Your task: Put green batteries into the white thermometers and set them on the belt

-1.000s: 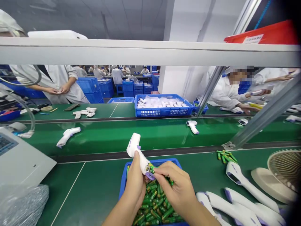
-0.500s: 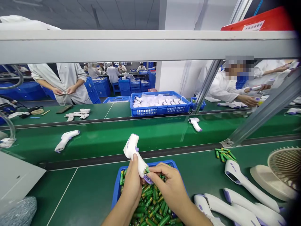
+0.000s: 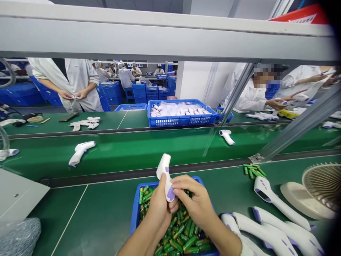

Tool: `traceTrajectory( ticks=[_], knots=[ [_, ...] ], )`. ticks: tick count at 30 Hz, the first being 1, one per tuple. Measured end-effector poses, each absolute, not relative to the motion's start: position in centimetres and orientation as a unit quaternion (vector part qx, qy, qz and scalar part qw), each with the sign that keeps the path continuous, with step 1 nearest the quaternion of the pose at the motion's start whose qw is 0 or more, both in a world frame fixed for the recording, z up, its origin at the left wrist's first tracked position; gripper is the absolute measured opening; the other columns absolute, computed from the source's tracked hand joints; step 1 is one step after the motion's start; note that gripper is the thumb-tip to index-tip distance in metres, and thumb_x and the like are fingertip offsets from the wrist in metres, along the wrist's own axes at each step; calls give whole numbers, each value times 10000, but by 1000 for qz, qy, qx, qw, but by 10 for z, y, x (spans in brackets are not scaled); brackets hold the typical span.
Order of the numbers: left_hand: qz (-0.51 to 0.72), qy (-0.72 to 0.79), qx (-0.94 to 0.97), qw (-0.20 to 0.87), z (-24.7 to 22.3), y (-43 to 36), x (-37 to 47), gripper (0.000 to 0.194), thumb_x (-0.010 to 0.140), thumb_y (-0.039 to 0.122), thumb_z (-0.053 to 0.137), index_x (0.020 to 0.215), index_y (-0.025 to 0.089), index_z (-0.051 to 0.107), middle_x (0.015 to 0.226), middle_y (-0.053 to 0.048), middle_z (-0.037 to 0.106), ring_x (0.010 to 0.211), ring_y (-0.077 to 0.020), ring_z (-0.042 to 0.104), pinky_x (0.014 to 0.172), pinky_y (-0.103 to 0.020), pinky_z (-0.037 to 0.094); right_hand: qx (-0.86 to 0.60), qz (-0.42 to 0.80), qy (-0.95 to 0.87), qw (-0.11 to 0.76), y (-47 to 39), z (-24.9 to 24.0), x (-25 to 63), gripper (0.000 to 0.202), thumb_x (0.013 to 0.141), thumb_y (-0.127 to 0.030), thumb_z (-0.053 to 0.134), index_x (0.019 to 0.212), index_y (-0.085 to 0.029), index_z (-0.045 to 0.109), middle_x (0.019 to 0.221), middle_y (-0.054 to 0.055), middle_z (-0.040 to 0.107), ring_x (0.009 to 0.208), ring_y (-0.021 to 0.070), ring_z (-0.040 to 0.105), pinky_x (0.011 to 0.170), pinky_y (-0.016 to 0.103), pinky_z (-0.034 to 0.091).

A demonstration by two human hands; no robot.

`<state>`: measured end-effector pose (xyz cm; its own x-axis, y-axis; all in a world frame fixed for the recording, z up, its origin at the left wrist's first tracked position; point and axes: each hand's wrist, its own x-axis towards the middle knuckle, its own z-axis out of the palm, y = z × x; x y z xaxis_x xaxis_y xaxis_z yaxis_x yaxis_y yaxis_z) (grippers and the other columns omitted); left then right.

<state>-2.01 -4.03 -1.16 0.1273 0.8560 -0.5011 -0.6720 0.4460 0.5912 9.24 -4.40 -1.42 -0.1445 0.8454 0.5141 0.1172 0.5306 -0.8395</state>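
Observation:
A white thermometer gun with purple parts is upright in my left hand, whose fingers wrap round its handle. My right hand has its fingers pressed against the lower handle, beside the purple cover, which lies flush against it. Both hands are above a blue basket full of green batteries. Several more white thermometer guns lie on the green table to the right, near my right forearm.
A small pile of batteries and a fan are at the right. Thermometer guns lie on the green belt. Beyond stands a blue crate. A slanted metal post and overhead beam frame the view. Several people work opposite.
The thermometer gun has turned more upright, and its purple cover has swung from open to closed over the handle's end. The guns on the belt have shifted right.

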Motion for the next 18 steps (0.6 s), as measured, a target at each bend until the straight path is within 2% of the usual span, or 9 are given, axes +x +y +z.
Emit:
traceTrajectory(
  ticks=[5,7,9,11,13,15,18],
  knots=[
    [539,435,117,712,-14,-45,-17,573,620,704,697,587,170,492,365,55,310,305,-60,261,332,-204,174,-356,374,-668,536,-44,-17,92,102,887,-178,617,890,-262,675,1035,30,689,975,178,653,851,329,513],
    [516,449,133,717,-8,-35,-22,586,622,733,671,612,181,472,389,56,325,315,-59,253,342,-209,152,-379,360,-668,529,-46,-20,94,104,901,-216,603,956,-266,677,1090,42,669,1024,187,631,876,334,499],
    [471,474,207,715,-1,-8,-33,560,695,719,622,658,182,466,438,50,365,339,-53,245,367,-209,142,-432,320,-652,534,-48,-24,96,158,927,-269,563,1053,-257,658,1088,55,659,1007,189,621,850,321,496],
    [424,520,326,666,3,34,-49,484,785,633,600,706,169,488,495,34,418,372,-49,249,402,-211,152,-490,290,-652,500,-49,-27,98,178,950,-312,514,1024,-229,653,942,47,670,841,174,627,719,286,490],
    [400,592,412,566,4,85,-69,392,803,502,661,701,152,517,504,26,431,406,-58,277,436,-217,167,-513,275,-701,411,-49,-28,98,192,953,-315,498,919,-213,658,775,20,650,672,155,586,611,271,443],
    [398,638,421,507,1,130,-92,294,822,368,668,677,145,542,494,19,436,437,-82,319,468,-227,205,-496,246,-771,313,-50,-28,95,174,943,-288,512,918,-214,667,771,21,650,684,166,576,628,287,424],
    [411,693,413,424,-5,165,-135,218,807,208,658,633,154,537,518,-1,446,548,-145,443,542,-242,276,-471,169,-832,239,-52,-28,88,185,930,-244,520,1044,-225,664,874,47,643,806,206,561,690,329,415]
  ],
)
